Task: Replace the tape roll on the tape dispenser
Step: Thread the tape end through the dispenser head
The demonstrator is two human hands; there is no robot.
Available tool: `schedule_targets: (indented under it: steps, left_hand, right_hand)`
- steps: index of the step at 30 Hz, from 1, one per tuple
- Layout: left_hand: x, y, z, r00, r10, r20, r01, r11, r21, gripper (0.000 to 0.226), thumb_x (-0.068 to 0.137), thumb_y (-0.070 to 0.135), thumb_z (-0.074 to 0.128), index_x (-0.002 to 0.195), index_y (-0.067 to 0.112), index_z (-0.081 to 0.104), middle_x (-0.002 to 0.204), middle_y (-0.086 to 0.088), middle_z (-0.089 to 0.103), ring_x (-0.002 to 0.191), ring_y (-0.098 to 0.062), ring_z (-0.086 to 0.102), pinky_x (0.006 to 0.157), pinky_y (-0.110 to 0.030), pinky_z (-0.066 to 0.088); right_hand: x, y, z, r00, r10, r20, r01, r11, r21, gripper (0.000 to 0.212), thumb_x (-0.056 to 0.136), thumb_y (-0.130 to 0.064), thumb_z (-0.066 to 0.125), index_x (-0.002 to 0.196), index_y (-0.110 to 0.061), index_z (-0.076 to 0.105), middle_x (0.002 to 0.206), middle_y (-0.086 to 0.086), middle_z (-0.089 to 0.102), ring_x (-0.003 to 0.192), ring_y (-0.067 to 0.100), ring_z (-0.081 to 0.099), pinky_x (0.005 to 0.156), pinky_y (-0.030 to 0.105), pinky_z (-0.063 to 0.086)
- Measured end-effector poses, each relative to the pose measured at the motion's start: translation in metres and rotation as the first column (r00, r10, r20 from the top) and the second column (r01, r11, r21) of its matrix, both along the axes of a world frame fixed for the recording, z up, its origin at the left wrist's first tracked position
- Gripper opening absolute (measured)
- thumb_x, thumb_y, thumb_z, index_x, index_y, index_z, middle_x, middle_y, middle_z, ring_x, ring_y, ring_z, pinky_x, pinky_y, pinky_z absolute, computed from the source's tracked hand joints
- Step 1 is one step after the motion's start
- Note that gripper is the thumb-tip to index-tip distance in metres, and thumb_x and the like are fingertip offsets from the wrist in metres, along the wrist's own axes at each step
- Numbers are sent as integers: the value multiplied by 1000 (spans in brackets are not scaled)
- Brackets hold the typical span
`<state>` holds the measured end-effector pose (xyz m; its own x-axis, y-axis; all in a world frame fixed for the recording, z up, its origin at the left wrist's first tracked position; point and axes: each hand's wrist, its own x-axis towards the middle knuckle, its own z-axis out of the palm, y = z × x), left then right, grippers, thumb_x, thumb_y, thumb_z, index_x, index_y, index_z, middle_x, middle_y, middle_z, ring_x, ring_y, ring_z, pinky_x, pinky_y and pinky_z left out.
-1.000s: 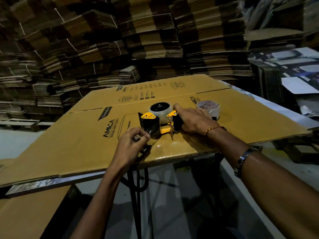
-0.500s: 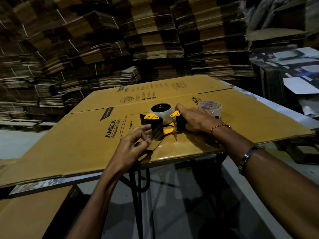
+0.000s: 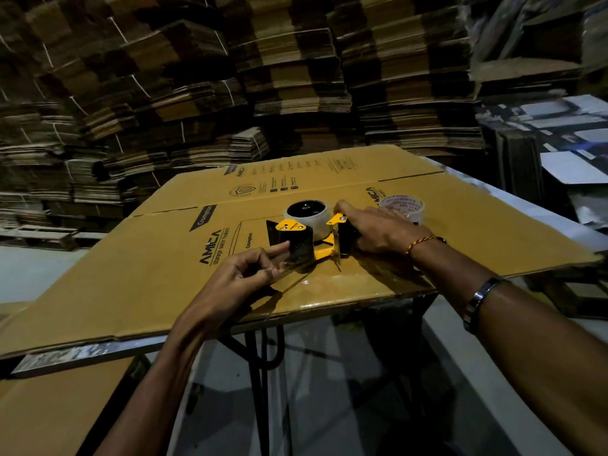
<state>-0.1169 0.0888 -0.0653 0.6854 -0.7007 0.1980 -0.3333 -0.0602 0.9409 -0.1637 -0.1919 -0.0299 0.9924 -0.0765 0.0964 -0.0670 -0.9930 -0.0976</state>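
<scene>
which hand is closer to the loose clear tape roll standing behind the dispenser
Right. The right hand grips the yellow-and-black dispenser just in front of the loose clear tape roll; the left hand is at the dispenser's front.

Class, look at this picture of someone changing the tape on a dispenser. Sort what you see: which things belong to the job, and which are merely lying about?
Belongs to the job:
- tape dispenser, yellow and black
- tape roll mounted on it
- second tape roll beyond the right hand
- left hand at the dispenser's front

Lying about:
- flattened carton under the work
- stacks of flat cardboard behind
</scene>
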Motion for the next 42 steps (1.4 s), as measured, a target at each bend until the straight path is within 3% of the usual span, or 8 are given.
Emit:
schedule_targets:
  steps: [5,12,15,27,33,35,39,42]
  left_hand:
    - [10,1,-6,966,153,207,-163,986,33,15,89,12,69,78,5,63,137,8,53,127,-3,51,96,-29,47]
    - [4,-2,-2,1000,13,6,-13,1000,0,10,84,10,61,74,14,62,144,10,56,128,-9,57,96,-39,53]
    - [5,-1,-2,1000,27,-6,-27,1000,-14,8,93,-4,55,85,-4,56,134,13,62,122,-5,61,86,-32,58]
    - [36,-6,-3,992,112,-51,-114,993,-30,6,94,-2,56,94,-6,61,111,-18,71,105,-31,71,94,-42,58]
    - [47,-10,-6,924,236,299,-275,957,96,10,90,13,68,80,15,67,123,2,58,114,-7,54,90,-30,47]
    - [50,-15,-7,913,244,328,-290,952,99,8,91,15,66,83,15,67,133,6,56,122,-9,51,95,-32,45]
    - [48,-20,-6,924,239,300,-279,955,98,7,93,10,62,88,11,67,104,22,59,102,8,55,91,-30,48]
    - [49,-18,-4,937,221,272,-252,964,83,8,93,11,63,86,14,67,103,21,60,104,2,58,90,-33,50]
  right_hand:
    - [0,0,0,1000,9,-10,-9,1000,2,61,94,-22,64,140,-30,25,103,6,50,100,29,54,86,47,44]
    - [-4,1,1,1000,8,-20,-8,1000,16,62,94,-23,64,142,-29,25,114,11,56,109,32,55,92,49,43]
    - [-3,1,3,1000,16,-25,-15,1000,23,64,94,-23,65,143,-28,24,103,4,49,100,27,51,86,44,41]
    - [0,-6,-1,998,65,-20,-65,998,-21,60,95,-22,61,142,-29,25,96,3,52,89,23,50,77,40,40]
    - [4,-9,-4,998,68,-6,-68,997,-20,61,95,-20,62,141,-34,25,93,-4,46,91,23,52,77,41,44]
    - [5,-12,-5,997,73,-11,-73,997,-13,61,95,-20,62,141,-35,24,91,-5,46,92,23,54,76,40,45]
    - [8,-15,-6,996,88,-20,-88,996,-9,62,95,-24,64,140,-36,24,105,5,59,92,22,55,76,39,48]
    - [11,-19,1,986,100,-133,-85,990,114,67,95,-29,64,146,-38,21,117,4,59,98,22,57,76,34,48]
